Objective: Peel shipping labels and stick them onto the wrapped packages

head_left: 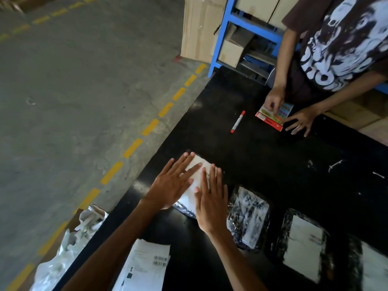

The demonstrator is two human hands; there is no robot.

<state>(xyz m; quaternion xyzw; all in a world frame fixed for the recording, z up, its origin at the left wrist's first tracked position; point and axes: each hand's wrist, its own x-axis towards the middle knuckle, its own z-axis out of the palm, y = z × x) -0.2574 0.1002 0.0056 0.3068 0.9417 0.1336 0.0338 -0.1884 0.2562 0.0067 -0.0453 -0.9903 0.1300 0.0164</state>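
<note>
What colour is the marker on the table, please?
The marker is white with red ends; head view.

Dim, with soft daylight from ten o'clock across the grey floor [73,91]. Faint sheen on the black surface [273,156] toward eight o'clock; white glare on the wrapped packages [249,215] at five. Smeared toward four o'clock, bowed at edges.

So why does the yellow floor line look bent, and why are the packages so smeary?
Head view: the wide-angle lens bows the dashed yellow line and the black table's edge; the wrapped packages at lower right smear with blur and glare off shiny wrap; the left hand and right hand, flat on the label, look sharper.
</note>
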